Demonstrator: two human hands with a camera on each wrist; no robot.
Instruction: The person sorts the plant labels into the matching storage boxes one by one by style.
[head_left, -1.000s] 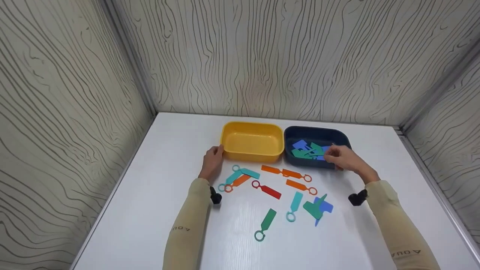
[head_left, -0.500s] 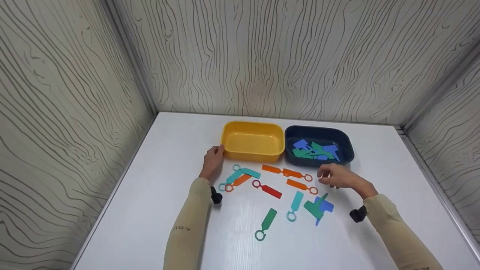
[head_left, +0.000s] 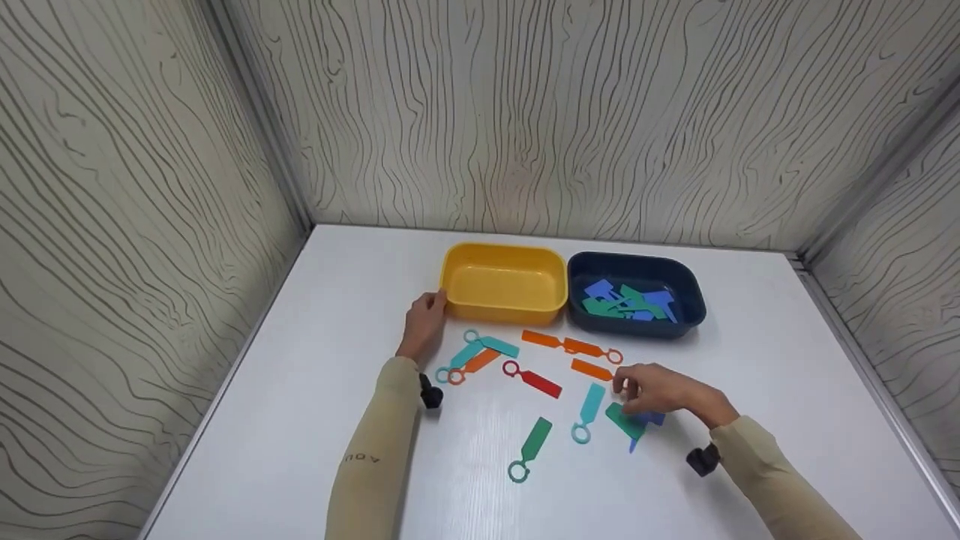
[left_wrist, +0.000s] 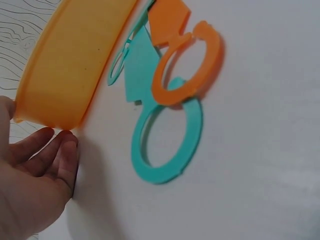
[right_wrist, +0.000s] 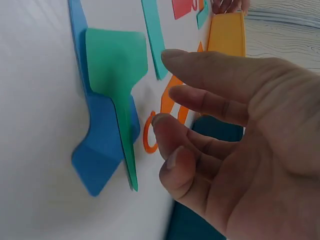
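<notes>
just over the table (head_left: 285, 450), the right hand (head_left: 652, 388) is hovering by the green stake (right_wrist: 117, 65), its fingers loosely bent and gripping nothing. the left hand (head_left: 425, 322) is holding the near left corner of the yellow bin (head_left: 502, 313), its fingers bending against the outer wall.

the green stake is lying flat on the table across the blue stake (right_wrist: 100, 150); it is showing a smooth, matte, broad head that is narrowing into a long pointed stem. the blue stake is spreading out from beneath, its head poking out on one side.

near them an orange tag (head_left: 591, 369) and a teal tag (head_left: 592, 401) are lying, each ending in a ring. farther left, a red tag (head_left: 541, 383) is resting alone, and a green tag (head_left: 536, 439) is lying closer to the person. two teal tags and an orange one are overlapping near the left hand. the dark bin (head_left: 630, 325) is standing right beside the yellow bin, holding more green and blue stakes.

the table is gleaming white and smooth. around it, pale walls (head_left: 517, 112) are carrying dark, wavy wood-grain lines, and grey metal strips are running along their corners.
</notes>
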